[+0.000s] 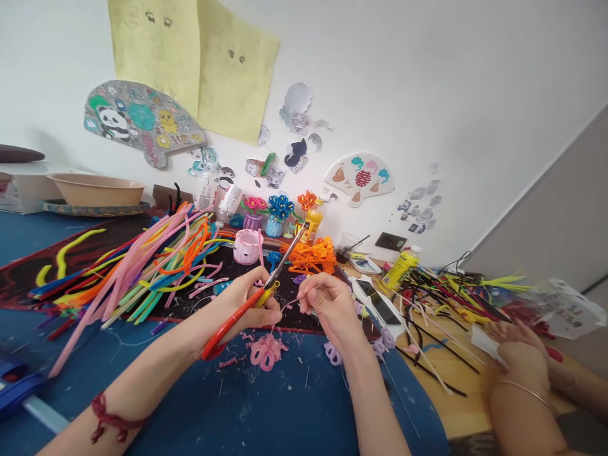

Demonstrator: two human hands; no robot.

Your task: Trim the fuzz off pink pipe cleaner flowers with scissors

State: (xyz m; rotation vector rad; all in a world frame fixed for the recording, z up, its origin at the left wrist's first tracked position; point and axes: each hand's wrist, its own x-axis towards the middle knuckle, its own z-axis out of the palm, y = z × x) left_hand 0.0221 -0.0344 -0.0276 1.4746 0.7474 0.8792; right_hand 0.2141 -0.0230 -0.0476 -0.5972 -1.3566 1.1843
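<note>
In my left hand (236, 296) is a pair of red-handled scissors (232, 322), its metal blades pointing up and away. The same hand's fingertips pinch a thin pink strand (289, 305). My right hand (329, 305) is closed in a pinch on the strand's other end, so it spans the short gap between both hands. A pink pipe-cleaner flower (266, 351) hangs or lies just below; whether it joins the strand I cannot tell. Against the left fingers shows a small yellow piece (272, 292), partly hidden.
Loose pipe cleaners (142, 266) spread left on a dark mat, beside a blue glue gun (19, 386). Behind stand a pink cup (247, 247), small flower pots (280, 218) and orange pieces (316, 256). Rightward are a phone (379, 303), a yellow bottle (401, 269) and another person's hands (520, 351).
</note>
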